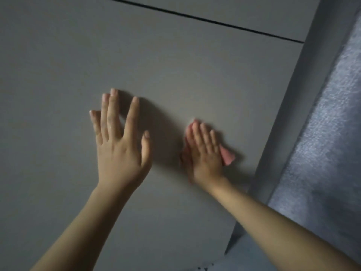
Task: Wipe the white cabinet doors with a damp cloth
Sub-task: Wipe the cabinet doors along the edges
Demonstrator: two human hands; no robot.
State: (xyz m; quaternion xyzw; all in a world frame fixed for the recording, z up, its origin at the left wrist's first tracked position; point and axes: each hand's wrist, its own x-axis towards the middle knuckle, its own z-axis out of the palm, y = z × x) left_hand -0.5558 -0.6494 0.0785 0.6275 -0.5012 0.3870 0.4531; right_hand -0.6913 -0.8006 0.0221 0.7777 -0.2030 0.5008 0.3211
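White cabinet door (175, 75) — left hand (121, 145) flat, grip released; right hand (205, 153) presses pink cloth (227, 157) near door's edge.

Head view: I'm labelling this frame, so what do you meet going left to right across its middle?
Cabinet door → left hand, flat on the door → right hand pressing the pink cloth → the door's right edge → grey-blue textured surface.

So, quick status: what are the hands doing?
Left hand flat on cabinet door, fingers spread. Right hand presses pink cloth on door. Nothing in the way.
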